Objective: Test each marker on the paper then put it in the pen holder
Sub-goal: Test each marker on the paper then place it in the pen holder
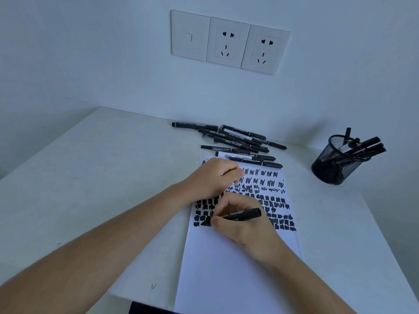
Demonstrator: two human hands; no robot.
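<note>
White desk [113, 166] set into a corner of pale walls; a triple wall plate [229, 41] with a switch and two sockets sits above the far edge. Head view, looking down. A sheet of paper [226, 268] lies lengthwise in front of the person. Its upper part is covered in rows of thin zigzag scribbles and, below those, solid black patches; its lower part is blank. Right hand [240, 225] rests on the sheet, thumb and fingers pinched round a black marker [242, 214] in a writing grip. The tip is down on the paper at the left end of the lowest row of patches, and the back end points right. Left hand [213, 177] rests on the paper's upper left corner, fingers curled under with the thumb against them; cannot tell whether anything is inside. A loose pile of black markers [238, 141] lies on the desk just past the paper's top edge, the nearest ones overlapping it. A black mesh pen holder [335, 162] stands well to the right near the wall, with several markers [365, 146] leaning in it. Small pencil tick [153, 286] on the desk left of the sheet.
</note>
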